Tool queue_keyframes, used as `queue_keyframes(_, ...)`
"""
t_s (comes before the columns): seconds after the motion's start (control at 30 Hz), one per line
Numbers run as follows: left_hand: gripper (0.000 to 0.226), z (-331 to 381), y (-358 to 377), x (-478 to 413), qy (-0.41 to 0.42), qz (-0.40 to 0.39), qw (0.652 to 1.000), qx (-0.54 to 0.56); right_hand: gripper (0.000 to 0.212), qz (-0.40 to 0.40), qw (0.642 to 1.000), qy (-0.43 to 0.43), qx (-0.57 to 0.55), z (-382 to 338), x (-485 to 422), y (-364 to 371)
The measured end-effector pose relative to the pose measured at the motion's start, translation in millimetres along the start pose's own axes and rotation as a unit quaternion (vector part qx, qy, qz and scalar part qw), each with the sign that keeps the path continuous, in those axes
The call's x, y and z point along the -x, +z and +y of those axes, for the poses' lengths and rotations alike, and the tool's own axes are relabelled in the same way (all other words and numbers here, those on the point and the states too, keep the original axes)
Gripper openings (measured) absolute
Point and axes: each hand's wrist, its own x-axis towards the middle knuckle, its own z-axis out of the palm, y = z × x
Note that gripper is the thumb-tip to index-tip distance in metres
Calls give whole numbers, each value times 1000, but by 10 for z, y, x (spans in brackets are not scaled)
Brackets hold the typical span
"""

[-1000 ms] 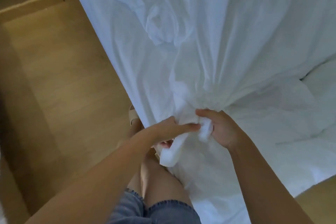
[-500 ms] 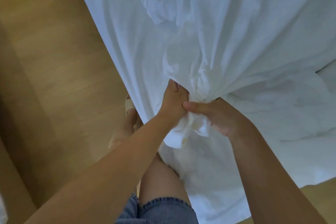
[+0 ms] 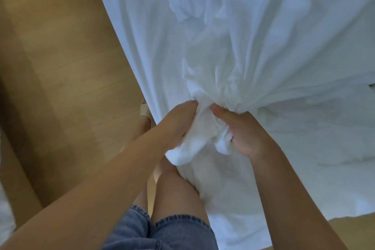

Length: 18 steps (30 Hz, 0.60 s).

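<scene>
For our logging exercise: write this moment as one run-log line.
left hand: grips sheet bunch | right hand: grips same bunch | sheet: white, creases fan out from grip | floor: wood

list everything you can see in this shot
sheet: one, white, spread across the upper right, a corner bunched between both hands
floor: one, light brown wood, left side
slipper: one, cream, on the foot at the sheet's edge
shorts: one pair, blue denim, bottom centre
legs: two, bare, below the hands
left hand: one, grips the bunched sheet
right hand: one, grips the bunched sheet
</scene>
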Motion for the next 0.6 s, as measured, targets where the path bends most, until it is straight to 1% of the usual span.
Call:
queue_keyframes(0.1, 27, -30, 15, 63, -32, -50, 998, 29, 41, -51, 999, 18, -1, -68, 29, -11)
queue_keyframes(0.2, 19, -12, 61, 101, -29, -57, 996, -61, 41, -117, 992, 49, 20, -140, 56, -35)
queue_keyframes(0.27, 19, 37, 132, 122, 1, -14, 997, -70, 40, -113, 991, 54, 46, -151, 25, -62)
queue_keyframes(0.3, 21, 70, 159, 115, 18, 30, 998, -54, 33, -92, 993, 52, 60, -140, 6, -71)
queue_keyframes(0.37, 18, 136, 151, 56, 44, 140, 989, 7, 19, -24, 996, 43, 81, -106, -26, -80)
queue_keyframes(0.4, 19, 167, 125, 9, 47, 184, 981, 50, 17, -3, 997, 35, 75, -102, -37, -76)
queue_keyframes(0.43, 20, 187, 107, -26, 39, 206, 974, 83, 18, -10, 997, 26, 68, -107, -45, -75)
queue_keyframes(0.47, 21, 202, 106, -48, 26, 210, 972, 105, 24, -38, 997, 18, 70, -132, -47, -70)
queue_keyframes(0.53, 20, 214, 144, -62, 5, 198, 971, 133, 52, -103, 989, 27, 100, -207, -55, -72)
queue_keyframes(0.57, 21, 220, 169, -65, -4, 192, 971, 144, 61, -114, 986, 32, 121, -222, -69, -87)
queue_keyframes(0.6, 21, 238, 188, -71, -16, 187, 969, 158, 63, -116, 984, 29, 129, -229, -71, -88)
